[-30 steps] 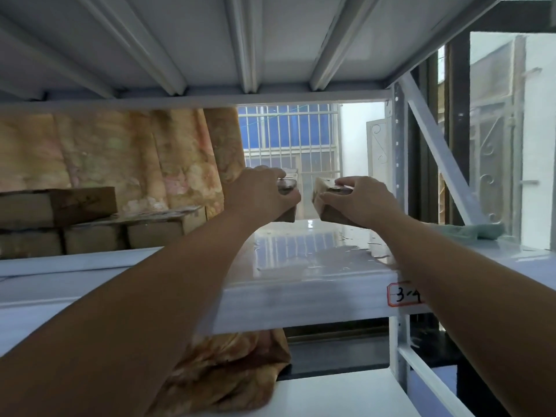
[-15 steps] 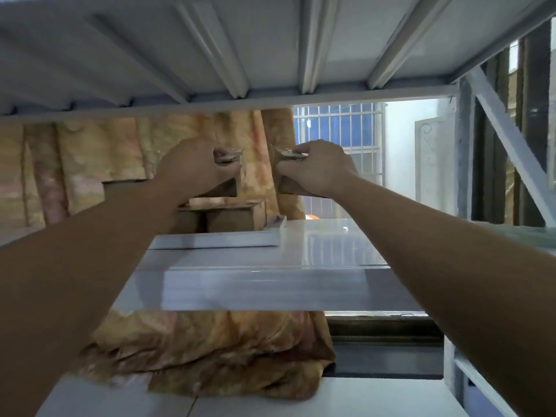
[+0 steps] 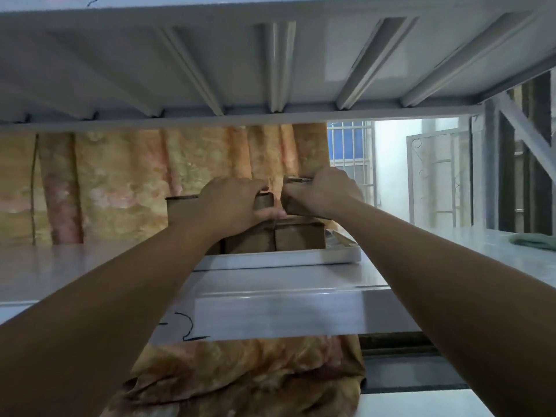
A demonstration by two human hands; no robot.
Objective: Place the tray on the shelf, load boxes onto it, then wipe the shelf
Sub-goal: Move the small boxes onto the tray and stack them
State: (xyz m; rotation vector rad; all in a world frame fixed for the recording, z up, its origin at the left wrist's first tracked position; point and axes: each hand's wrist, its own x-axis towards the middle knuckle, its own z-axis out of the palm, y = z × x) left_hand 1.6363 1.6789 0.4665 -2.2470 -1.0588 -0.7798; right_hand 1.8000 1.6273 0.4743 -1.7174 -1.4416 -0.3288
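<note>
1. While both arms reach in over the shelf (image 3: 301, 296), each hand grips one small brown box above the stack.
2. L hand (image 3: 231, 206): fingers curled tight round left box (image 3: 264, 201), thumb under it.
3. R hand (image 3: 326, 192): wrapped round right box (image 3: 296, 206), fingers over its top edge.
4. Both boxes sit side by side, nearly touching, approx 12 o'clock of view centre.
5. Stacked boxes (image 3: 288, 237) lie just below the hands, on the white tray (image 3: 276, 258).
6. Tray rests flat on shelf, mid-depth, near front lip.
7. Green cloth (image 3: 534, 240) lies on shelf at 3 o'clock, well apart from tray.
8. Patterned curtain (image 3: 126, 188) hangs behind, 9 to 12 o'clock.
</note>
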